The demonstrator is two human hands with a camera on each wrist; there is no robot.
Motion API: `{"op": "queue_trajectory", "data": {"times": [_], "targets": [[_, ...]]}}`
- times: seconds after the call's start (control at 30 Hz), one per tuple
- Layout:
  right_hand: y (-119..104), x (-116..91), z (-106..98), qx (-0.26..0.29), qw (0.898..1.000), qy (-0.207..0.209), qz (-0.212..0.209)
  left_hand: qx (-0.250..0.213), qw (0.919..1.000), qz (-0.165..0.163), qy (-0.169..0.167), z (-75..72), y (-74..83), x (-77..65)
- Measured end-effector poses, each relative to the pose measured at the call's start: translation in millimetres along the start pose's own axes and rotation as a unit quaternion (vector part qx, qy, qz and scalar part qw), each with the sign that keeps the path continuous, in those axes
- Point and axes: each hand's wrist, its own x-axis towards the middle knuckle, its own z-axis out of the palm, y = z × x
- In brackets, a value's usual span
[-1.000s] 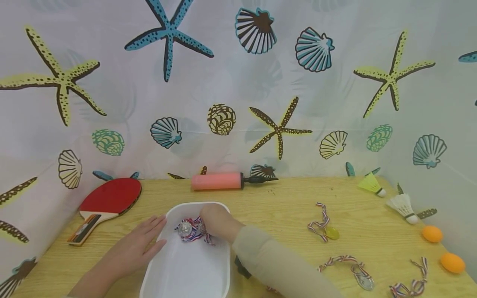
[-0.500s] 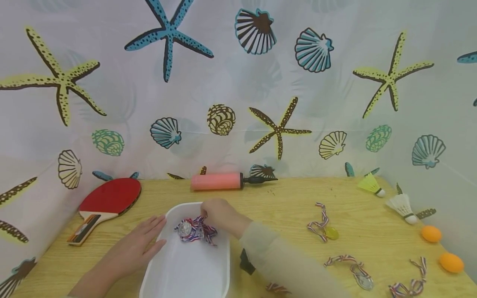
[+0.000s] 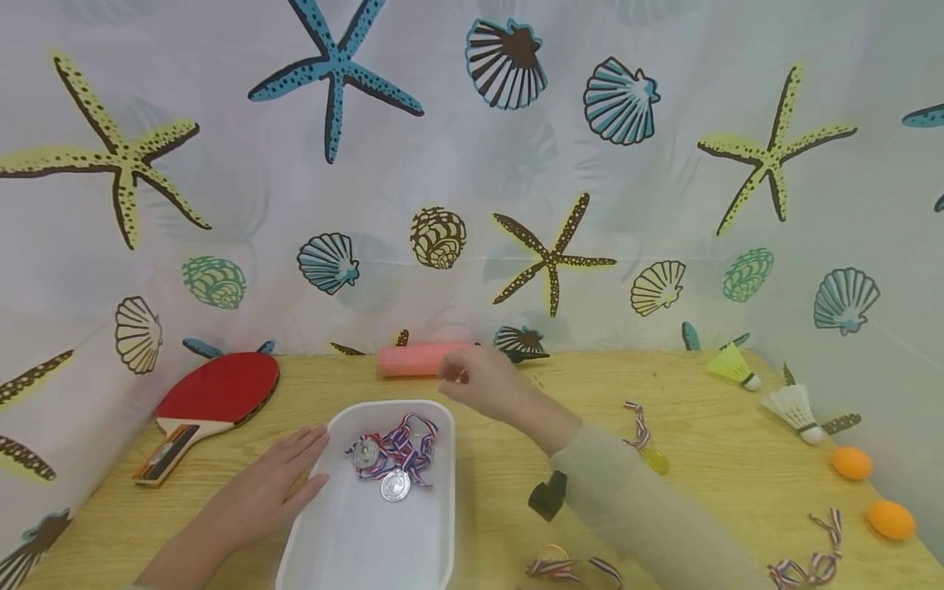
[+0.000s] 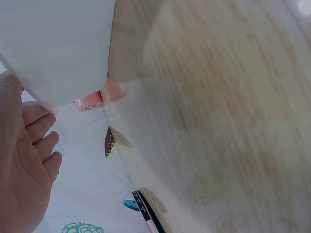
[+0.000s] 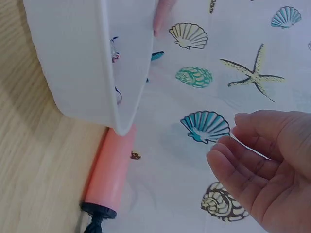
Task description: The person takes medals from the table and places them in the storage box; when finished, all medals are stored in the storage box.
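A white tub (image 3: 369, 545) stands in front of me. Two silver medals, one (image 3: 396, 485) nearer and one (image 3: 365, 453) farther left, lie in its far part on tangled striped ribbons (image 3: 413, 438). At the tub's left rim rests my left hand (image 3: 269, 479), with thumb and fingertips touching the edge; its palm shows in the left wrist view. Raised beyond the tub's far right corner, my right hand (image 3: 490, 383) is empty. In the right wrist view its fingers (image 5: 228, 167) are loosely bent, apart from the thumb.
A pink hand pump (image 3: 413, 360) lies at the back, partly behind my right hand. The red table tennis bat (image 3: 221, 389) is on the left. Rightward are a gold medal (image 3: 656, 461), shuttlecocks (image 3: 796, 410), orange balls (image 3: 852, 464) and more ribbons (image 3: 807, 574).
My right hand has let go of the medal ribbon and risen out of the tub, up and right. The second silver medal now shows face-on in the tub. My left hand has stayed put.
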Motion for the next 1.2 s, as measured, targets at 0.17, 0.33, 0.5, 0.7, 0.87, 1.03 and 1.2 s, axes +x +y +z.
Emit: {"op": "queue_trajectory", "data": {"times": [0.17,0.33,0.5,0.7,0.87,1.03,1.2], "targets": [[18,-22,-33,0.028,0.999,0.042,0.012,0.001,1.0000,0.003,0.000,0.4,0.9,1.8],[40,-50,-60,0.047,0.996,0.062,0.042,0.000,1.0000,0.001,-0.002,0.2,1.4,2.6],[71,-77,-71,0.037,0.994,0.078,0.067,0.001,1.0000,0.003,0.002,-0.2,1.9,1.5],[113,-105,-69,0.011,0.992,0.072,0.105,0.004,1.0000,0.000,0.002,-1.1,2.6,1.0],[145,-128,-69,-0.013,0.991,0.028,0.133,0.001,1.0000,-0.008,-0.005,-0.1,2.1,1.9],[165,-151,-68,-0.019,0.987,-0.046,0.154,-0.003,0.9998,-0.016,-0.014,0.0,2.6,2.5],[180,-167,-63,-0.019,0.984,-0.081,0.157,-0.003,0.9998,-0.014,-0.012,-0.4,2.7,2.6]]}}
